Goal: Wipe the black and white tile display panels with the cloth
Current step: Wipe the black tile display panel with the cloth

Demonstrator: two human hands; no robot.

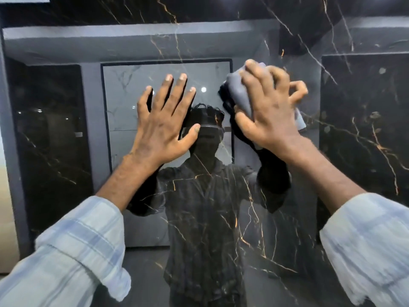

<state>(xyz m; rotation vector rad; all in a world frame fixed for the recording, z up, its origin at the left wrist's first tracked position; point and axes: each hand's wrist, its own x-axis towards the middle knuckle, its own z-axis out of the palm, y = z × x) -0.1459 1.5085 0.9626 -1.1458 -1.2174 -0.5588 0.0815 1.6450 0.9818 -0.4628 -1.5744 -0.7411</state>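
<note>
Two plaid sleeves (73, 251) reach forward. The left hand (162, 120) lies flat, fingers spread wide, on the black panel (221, 229). The right hand (269, 107) – fingers curled – grips the grey cloth (240, 91) against the panel, upper right. The glossy panel reflects a white panel (124, 103) – far behind.

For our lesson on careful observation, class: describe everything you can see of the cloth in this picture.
The cloth is a pale grey, soft-looking fabric, bunched into a wad rather than spread flat. The right hand grips it with curled fingers and presses it against the glossy black tile panel. Folds bulge out above and left of the fingers; a small corner pokes out below the hand on the right. Much of it is hidden under the hand, and its edges look blurred.
</note>
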